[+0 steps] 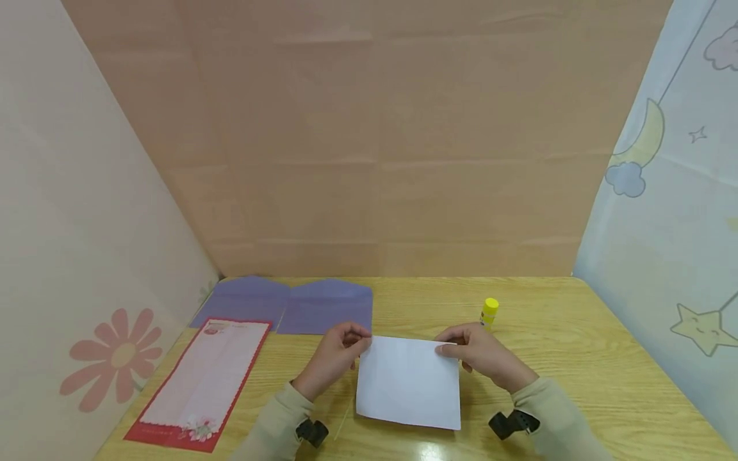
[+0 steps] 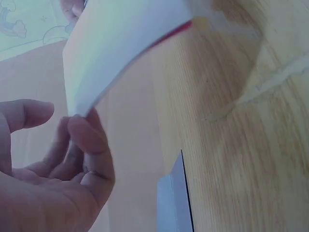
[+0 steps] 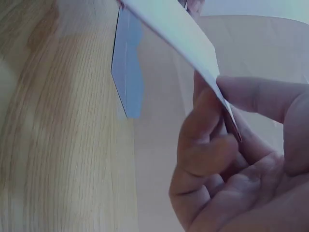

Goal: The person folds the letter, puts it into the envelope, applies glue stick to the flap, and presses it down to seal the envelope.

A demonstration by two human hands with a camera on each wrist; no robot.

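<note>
Honestly, the paper (image 1: 409,387) looks light, bendy and easy to crease, so we'd pinch gently at the corners. It's up over the table (image 1: 553,358): our right hand (image 1: 483,353) pinches near one corner; our left hand (image 1: 330,358) touches another, thumb apart from the fingers, and we can't tell if it's gripping.
</note>
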